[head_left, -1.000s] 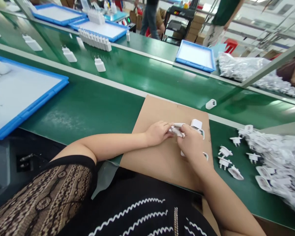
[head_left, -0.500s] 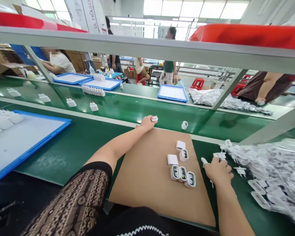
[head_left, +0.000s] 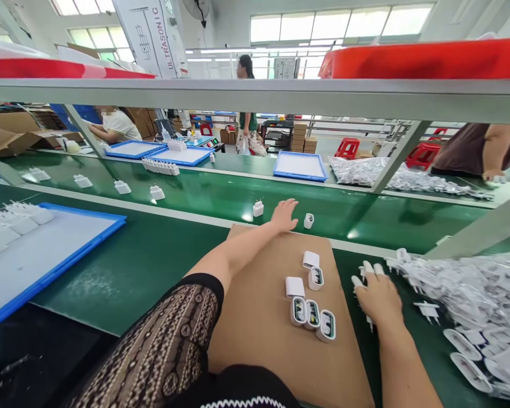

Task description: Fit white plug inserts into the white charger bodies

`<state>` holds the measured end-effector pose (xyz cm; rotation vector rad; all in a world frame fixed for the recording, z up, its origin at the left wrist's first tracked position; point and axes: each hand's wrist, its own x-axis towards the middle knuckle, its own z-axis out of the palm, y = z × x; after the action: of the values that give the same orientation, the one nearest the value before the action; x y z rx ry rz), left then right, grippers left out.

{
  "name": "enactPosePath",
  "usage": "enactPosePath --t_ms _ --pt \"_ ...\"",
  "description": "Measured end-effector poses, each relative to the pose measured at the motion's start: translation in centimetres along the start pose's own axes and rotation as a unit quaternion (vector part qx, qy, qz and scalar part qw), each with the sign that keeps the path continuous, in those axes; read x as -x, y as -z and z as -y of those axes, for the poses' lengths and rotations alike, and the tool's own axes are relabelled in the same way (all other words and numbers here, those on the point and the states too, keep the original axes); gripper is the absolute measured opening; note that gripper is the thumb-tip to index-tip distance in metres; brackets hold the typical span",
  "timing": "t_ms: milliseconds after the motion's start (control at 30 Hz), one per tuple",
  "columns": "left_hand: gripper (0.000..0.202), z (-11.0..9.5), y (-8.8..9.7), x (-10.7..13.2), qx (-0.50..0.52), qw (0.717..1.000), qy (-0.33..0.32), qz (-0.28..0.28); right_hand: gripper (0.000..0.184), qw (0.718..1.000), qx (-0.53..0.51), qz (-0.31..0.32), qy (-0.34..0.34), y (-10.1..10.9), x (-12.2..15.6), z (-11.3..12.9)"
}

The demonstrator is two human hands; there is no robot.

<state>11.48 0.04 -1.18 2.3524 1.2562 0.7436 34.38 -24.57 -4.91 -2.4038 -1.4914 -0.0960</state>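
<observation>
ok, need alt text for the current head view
Open left hand over a green belt, between a white plug and a white housing; right hand near white pronged parts and a plastic-wrapped pile. Six more housings sit on cardboard in front; a blue-rimmed tray holding white plugs is at left.

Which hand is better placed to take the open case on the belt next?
Probably the left hand: it looks empty and close to that case, while the right hand is farther away, near white parts.
</observation>
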Motion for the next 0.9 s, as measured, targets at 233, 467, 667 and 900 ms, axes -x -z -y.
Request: enactPosePath --t_ms 233,467,667,900 --pt "0.052 -1.8 -2.5 -2.1 0.044 0.993 0.026 0.106 0.044 0.996 -0.059 -0.03 -0.055 1.0 0.6 0.2" --pt "0.042 -1.5 0.9 3.1 0.088 0.994 0.026 0.055 0.046 0.921 -0.374 -0.088 -0.059 2.5 1.4 1.8" --pt "0.047 0.3 6.3 13.6 0.136 0.985 -0.038 0.097 0.057 0.801 -0.592 -0.039 -0.082 3.3 3.3 4.0" --pt "0.038 -0.2 7.7 22.3 0.121 0.977 -0.077 0.156 0.049 0.78 -0.606 0.158 0.007 6.0 5.7 8.1"
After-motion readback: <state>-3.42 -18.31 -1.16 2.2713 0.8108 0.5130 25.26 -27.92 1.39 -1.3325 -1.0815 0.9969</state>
